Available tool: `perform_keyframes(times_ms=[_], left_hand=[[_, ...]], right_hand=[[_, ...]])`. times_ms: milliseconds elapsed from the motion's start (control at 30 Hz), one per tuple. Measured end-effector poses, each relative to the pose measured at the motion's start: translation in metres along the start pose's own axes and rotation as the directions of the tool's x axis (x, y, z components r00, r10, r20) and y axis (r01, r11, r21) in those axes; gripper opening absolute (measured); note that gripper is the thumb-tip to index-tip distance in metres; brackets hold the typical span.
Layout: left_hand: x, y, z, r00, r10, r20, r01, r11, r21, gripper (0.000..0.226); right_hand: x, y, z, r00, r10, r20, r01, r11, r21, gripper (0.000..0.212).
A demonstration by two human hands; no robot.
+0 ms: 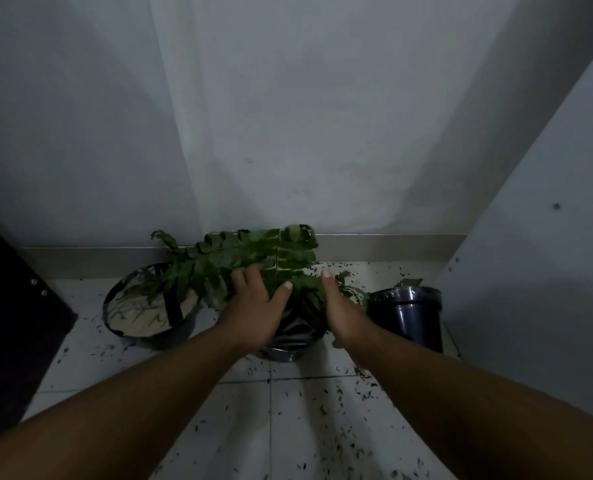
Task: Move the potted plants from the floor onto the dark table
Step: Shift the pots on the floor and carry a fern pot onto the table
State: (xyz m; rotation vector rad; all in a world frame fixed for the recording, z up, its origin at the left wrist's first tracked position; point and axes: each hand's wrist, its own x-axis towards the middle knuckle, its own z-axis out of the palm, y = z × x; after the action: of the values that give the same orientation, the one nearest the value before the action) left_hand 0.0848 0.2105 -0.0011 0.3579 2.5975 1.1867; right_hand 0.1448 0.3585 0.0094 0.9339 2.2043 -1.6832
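A fern with long green fronds [253, 254] grows from a dark pot [290, 344] that stands on the white tiled floor by the wall. My left hand [257, 306] lies on the fronds at the pot's left side, fingers spread. At the pot's right side my right hand [340, 306] is held edge-on, fingers straight. Neither hand has closed round the pot. A wide dark pot [149, 306] with pale filling stands to the left. A tall dark blue pot [409, 317] stands to the right. The dark table [7, 306] shows at the left edge.
A white wall with a grey skirting board [392, 245] closes off the back. A pale panel [548, 254] rises on the right, close to the blue pot. Small dry leaves litter the floor tiles [305, 427].
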Motion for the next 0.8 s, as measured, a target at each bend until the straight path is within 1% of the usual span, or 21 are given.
perform_keyframes(times_ms=[67, 100, 167, 267, 300, 367, 467, 567, 667, 800], left_hand=[[0.0, 0.005, -0.002, 0.998, 0.053, -0.022, -0.052, 0.997, 0.05, 0.064], [0.0, 0.01, -0.001, 0.997, 0.068, -0.039, -0.065, 0.995, 0.072, 0.061], [-0.001, 0.023, 0.003, 0.995, 0.077, -0.068, -0.072, 0.995, 0.07, 0.055], [-0.002, 0.043, 0.013, 0.987, 0.135, -0.084, -0.133, 0.991, 0.022, 0.048], [-0.002, 0.049, 0.017, 0.984, 0.155, -0.087, -0.155, 0.988, 0.009, 0.047], [-0.004, 0.06, 0.027, 0.979, 0.188, -0.081, -0.19, 0.981, -0.024, 0.045], [-0.003, 0.073, 0.045, 0.974, 0.215, -0.07, -0.221, 0.972, -0.084, 0.042], [0.0, 0.08, 0.067, 0.982, 0.188, -0.024, -0.189, 0.966, -0.175, 0.041], [0.003, 0.088, 0.088, 0.99, 0.141, 0.019, -0.129, 0.949, -0.287, 0.046], [0.008, 0.097, 0.111, 0.994, 0.095, 0.06, -0.069, 0.938, -0.341, 0.048]], right_hand=[[-0.002, -0.001, -0.004, 1.0, 0.016, 0.024, -0.014, 0.997, -0.081, 0.097], [-0.004, 0.0, -0.009, 1.0, 0.006, 0.008, -0.005, 0.992, -0.127, 0.096], [-0.009, 0.0, -0.02, 0.998, -0.037, -0.048, 0.028, 0.983, -0.184, 0.096], [-0.011, 0.006, -0.036, 0.984, -0.112, -0.141, 0.08, 0.973, -0.215, 0.102], [-0.011, 0.007, -0.042, 0.974, -0.148, -0.173, 0.107, 0.968, -0.228, 0.099], [-0.012, 0.012, -0.056, 0.941, -0.233, -0.244, 0.167, 0.95, -0.263, 0.085], [-0.014, 0.02, -0.084, 0.893, -0.307, -0.33, 0.212, 0.932, -0.294, 0.079], [-0.009, 0.031, -0.113, 0.859, -0.308, -0.41, 0.21, 0.94, -0.267, 0.075], [-0.001, 0.041, -0.134, 0.835, -0.278, -0.475, 0.201, 0.957, -0.208, 0.069], [0.015, 0.058, -0.155, 0.821, -0.233, -0.521, 0.193, 0.972, -0.13, 0.054]])
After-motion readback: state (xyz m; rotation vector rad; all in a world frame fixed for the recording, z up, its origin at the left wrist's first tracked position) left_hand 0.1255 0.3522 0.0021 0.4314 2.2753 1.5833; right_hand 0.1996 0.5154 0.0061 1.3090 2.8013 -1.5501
